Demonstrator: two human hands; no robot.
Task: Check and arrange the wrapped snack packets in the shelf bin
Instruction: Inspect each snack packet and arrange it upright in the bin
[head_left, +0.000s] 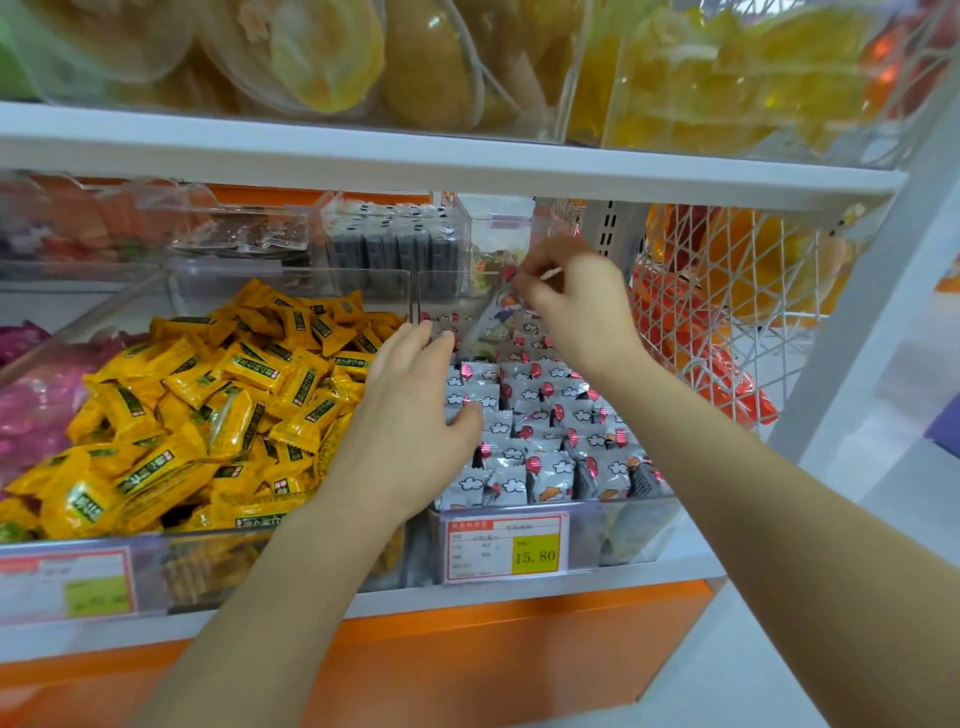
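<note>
Wrapped snack packets (540, 441), white with a cloud print and red marks, fill the clear bin (634, 530) on the lower shelf. They stand on edge in rows, with their long axes upright and their flat faces toward the bin front. The rows run from the 6 o'clock end of the bin to the 12 o'clock end.

The left hand (410, 415) is released, with its fingers extended and only slightly bent. It lies over the 9 o'clock side of the bin. Its fingertips (431, 332) reach the clear divider (413, 301), and its thumb rests on the packet tops.

The right hand (576, 306) is raised above the 12 o'clock end of the bin. It pinches a single packet (493, 317) at the packet's upper end between thumb and fingertips. That packet hangs clear of the rows, tilted, with its long axis running from 1 o'clock at the top to 7 o'clock at the bottom. Its print is blurred.

At 9 o'clock from the bin lies a loose heap of yellow packets (208, 395) in the neighbouring bin. A price label (506, 548) reading 15.80 is fixed to the bin front at 6 o'clock. At 3 o'clock hangs a white wire basket (727, 291) holding orange packs.
</note>
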